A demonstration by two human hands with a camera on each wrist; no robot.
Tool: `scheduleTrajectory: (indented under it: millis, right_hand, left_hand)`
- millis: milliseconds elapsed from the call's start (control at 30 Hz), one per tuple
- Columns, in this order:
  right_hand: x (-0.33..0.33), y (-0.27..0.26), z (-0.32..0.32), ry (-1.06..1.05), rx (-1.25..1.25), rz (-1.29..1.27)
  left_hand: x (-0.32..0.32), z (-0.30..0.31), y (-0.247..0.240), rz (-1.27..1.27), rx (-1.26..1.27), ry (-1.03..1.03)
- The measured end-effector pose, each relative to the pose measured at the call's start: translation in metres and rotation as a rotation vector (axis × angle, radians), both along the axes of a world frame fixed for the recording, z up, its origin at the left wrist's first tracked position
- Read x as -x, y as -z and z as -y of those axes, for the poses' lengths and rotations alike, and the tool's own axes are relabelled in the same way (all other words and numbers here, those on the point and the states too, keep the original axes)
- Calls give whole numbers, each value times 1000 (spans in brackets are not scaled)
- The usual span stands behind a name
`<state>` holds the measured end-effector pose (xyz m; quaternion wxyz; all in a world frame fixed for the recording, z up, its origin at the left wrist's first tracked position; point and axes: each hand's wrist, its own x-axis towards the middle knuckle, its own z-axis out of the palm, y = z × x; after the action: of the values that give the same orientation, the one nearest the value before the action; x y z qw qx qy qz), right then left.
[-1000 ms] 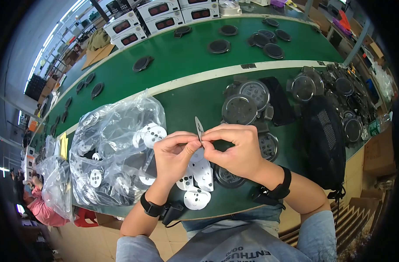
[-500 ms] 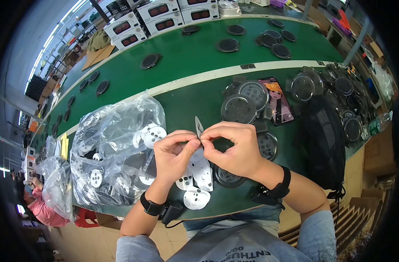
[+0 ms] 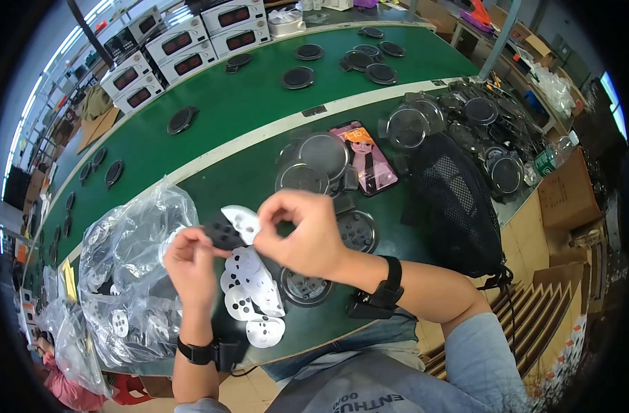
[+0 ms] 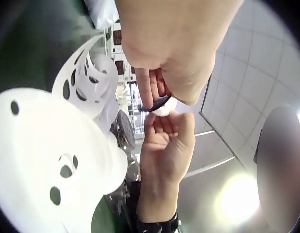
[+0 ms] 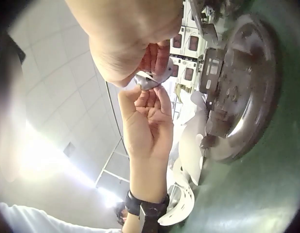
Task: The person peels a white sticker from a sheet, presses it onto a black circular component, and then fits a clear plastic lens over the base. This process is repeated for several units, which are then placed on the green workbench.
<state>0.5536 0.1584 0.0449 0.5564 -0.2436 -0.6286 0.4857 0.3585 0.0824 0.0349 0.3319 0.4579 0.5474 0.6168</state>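
Observation:
In the head view my left hand (image 3: 194,268) pinches a dark perforated piece (image 3: 224,235) by its left edge. My right hand (image 3: 304,230) pinches a white perforated piece (image 3: 241,220) at its right side, thumb and forefinger forming a ring. The two pieces overlap or touch between the hands; the exact join is unclear. Both wrist views show the fingertips of the two hands close together around the thin pieces. Several loose white perforated sheets (image 3: 261,282) lie overlapping on the green table (image 3: 307,327) just below the hands.
A clear plastic bag (image 3: 139,234) of white pieces lies left. Round dark covers (image 3: 323,155), a phone (image 3: 367,160) and a black mesh bag (image 3: 452,199) are right. Round dark parts (image 3: 298,77) sit on the green surface beyond the pale strip, boxes (image 3: 184,51) behind.
The thin disc held edge-on between both hands now shows as a dark piece and a white piece, with the hands farther apart. The phone's screen has lit up. The head view has shifted right.

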Motion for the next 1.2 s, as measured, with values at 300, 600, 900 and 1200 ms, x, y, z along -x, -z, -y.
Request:
scheduleTrajectory:
  millis: [300, 600, 900, 1200]
  right_hand:
    - [0, -1, -5, -304, 135, 96]
    - [1, -8, -5, -295, -224, 121]
    - [-14, -14, -31, -49, 69, -462]
    - [-14, -12, -31, -109, 171, -439]
  left_hand:
    - [35, -9, -13, 613, -20, -8]
    - [-19, -1, -10, 571, 295, 354]
    - [-34, -18, -28, -639, 103, 436]
    - [-47, -28, -41, -734, 157, 469]
